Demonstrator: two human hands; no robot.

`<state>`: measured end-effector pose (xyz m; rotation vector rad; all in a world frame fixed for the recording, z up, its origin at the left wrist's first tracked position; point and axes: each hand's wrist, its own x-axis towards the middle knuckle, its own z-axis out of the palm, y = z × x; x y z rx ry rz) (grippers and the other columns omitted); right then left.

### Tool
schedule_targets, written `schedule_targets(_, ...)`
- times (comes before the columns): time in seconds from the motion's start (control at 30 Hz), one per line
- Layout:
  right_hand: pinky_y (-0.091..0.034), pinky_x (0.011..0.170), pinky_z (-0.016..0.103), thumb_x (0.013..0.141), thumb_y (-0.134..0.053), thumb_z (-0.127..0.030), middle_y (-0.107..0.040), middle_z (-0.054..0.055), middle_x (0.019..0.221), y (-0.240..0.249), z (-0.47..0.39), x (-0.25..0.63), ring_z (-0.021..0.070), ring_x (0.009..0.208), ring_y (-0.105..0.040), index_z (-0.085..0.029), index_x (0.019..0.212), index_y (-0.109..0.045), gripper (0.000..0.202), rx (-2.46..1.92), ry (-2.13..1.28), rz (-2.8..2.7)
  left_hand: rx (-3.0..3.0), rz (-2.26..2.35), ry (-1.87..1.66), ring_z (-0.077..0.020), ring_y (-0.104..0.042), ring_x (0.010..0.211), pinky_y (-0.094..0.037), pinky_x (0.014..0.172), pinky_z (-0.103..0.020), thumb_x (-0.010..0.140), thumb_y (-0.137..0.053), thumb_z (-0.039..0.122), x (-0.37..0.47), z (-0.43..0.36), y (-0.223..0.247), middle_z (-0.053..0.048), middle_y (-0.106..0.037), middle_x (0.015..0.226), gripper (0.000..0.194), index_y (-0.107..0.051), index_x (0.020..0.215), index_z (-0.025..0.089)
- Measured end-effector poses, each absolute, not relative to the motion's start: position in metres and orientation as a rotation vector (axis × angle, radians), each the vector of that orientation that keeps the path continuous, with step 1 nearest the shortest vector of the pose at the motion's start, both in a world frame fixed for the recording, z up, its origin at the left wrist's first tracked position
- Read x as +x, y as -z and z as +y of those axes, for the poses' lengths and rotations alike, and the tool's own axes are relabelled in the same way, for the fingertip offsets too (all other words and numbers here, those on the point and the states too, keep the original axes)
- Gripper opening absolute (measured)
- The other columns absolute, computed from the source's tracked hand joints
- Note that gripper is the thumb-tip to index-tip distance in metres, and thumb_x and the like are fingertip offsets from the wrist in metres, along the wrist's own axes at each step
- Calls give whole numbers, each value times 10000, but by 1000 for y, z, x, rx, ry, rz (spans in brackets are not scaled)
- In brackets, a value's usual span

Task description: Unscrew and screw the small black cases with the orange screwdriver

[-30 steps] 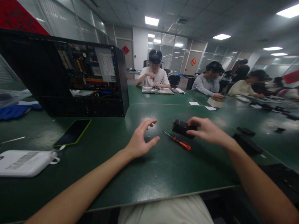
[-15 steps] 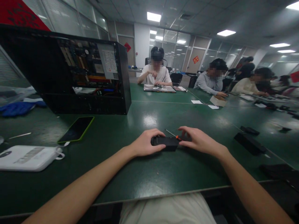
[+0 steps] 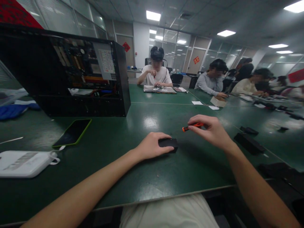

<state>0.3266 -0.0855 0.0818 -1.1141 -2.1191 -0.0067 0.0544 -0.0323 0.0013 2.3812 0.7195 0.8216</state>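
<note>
A small black box (image 3: 168, 143) lies on the green table (image 3: 140, 177), with my left hand (image 3: 152, 146) wrapped round its left part, thumb on the near side and fingers on the far side. To the right, my right hand (image 3: 210, 129) is raised over the tabletop and pinches an orange and black screwdriver (image 3: 189, 128). The screwdriver's thin shaft cannot be made out. Its orange end points left, apart from the box.
An open black computer case (image 3: 102, 106) stands at the left, near a green-edged phone (image 3: 72, 133) and a white power bank (image 3: 26, 163). Another black block (image 3: 249, 143) lies right. Across the table, a person (image 3: 156, 74) works over a flat device.
My right hand has lifted away from the black box, up and to the right, with the screwdriver now in its fingers. My left hand still holds the box.
</note>
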Motion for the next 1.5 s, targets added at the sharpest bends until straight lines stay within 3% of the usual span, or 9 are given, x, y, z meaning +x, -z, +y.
schedule_targets(0.23,-495,676,267,986,-638,-335,-693,17,909,-100,-67,295,135,715,-626,-217,1146,-630,199,-962,231,-2018,2337,745,-752,-261,-758,996,-565,859,-343,861,-774,417,58,-33,-1,-49,-805,1130,388,-784,1190,211)
schedule_targets(0.87,-530,747,291,1001,-606,-334,-705,30,976,-81,-62,282,162,808,-670,-239,1166,-608,190,-907,129,-2020,2364,711,-800,-277,-755,1041,-572,948,-384,861,-779,383,56,-39,0,-76,-790,1191,395,-771,1210,197)
schedule_targets(1.1,-522,749,283,981,-563,-234,-711,30,970,-92,-67,281,156,809,-667,-223,1162,-588,183,-928,27,-2102,2385,723,-803,-275,-747,1040,-563,950,-390,857,-782,370,55,-40,0,-82,-786,1183,397,-758,1212,191)
schedule_targets(1.2,-502,689,256,896,-567,-140,-713,16,928,-105,-71,280,137,748,-656,-206,1087,-593,203,-958,-87,-2193,2418,709,-828,-262,-734,1029,-553,933,-377,846,-791,342,51,-39,0,-72,-780,1158,365,-753,1180,202)
schedule_targets(1.33,-479,647,253,872,-677,-220,-687,-7,799,-111,-69,274,132,680,-638,-202,916,-615,78,-1006,4,-2223,2501,696,-815,-246,-713,1001,-544,887,-355,834,-801,340,39,-37,-3,-63,-757,1115,342,-735,1143,209)
schedule_targets(1.5,-543,743,284,917,-615,-180,-723,11,922,-89,-69,267,148,793,-696,-237,1156,-602,247,-806,179,-2005,2765,648,-636,-281,-695,1029,-518,893,-381,810,-820,399,23,-30,-12,-87,-729,1139,484,-680,1231,206)
